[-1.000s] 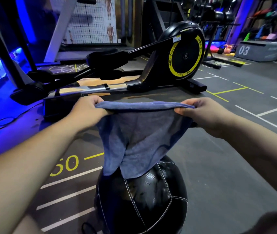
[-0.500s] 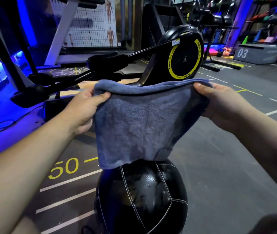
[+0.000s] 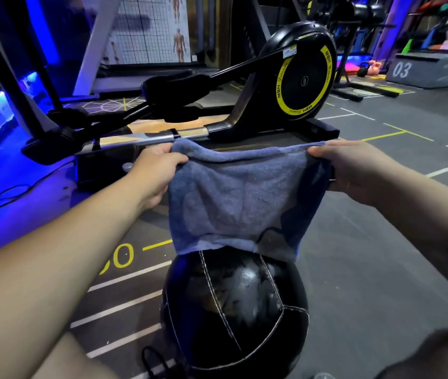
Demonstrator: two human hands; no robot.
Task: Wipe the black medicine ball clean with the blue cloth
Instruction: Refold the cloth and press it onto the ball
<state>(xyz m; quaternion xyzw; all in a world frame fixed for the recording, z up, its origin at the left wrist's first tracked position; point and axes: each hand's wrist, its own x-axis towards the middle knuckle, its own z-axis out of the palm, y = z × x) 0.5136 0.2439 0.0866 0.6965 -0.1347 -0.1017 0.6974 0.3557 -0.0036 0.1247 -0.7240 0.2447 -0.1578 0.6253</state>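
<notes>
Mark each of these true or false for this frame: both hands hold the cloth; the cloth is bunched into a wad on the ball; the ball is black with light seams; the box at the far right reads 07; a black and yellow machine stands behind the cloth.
1. Both hands hold the cloth. True: the left hand and right hand each grip an upper corner of the cloth.
2. The cloth is wadded on the ball. False: it hangs spread out, with its lower edge at the top of the ball.
3. The ball is black with light seams. True.
4. The box reads 07. False: the box reads 03.
5. A black and yellow machine stands behind the cloth. True: the machine is there.
</notes>
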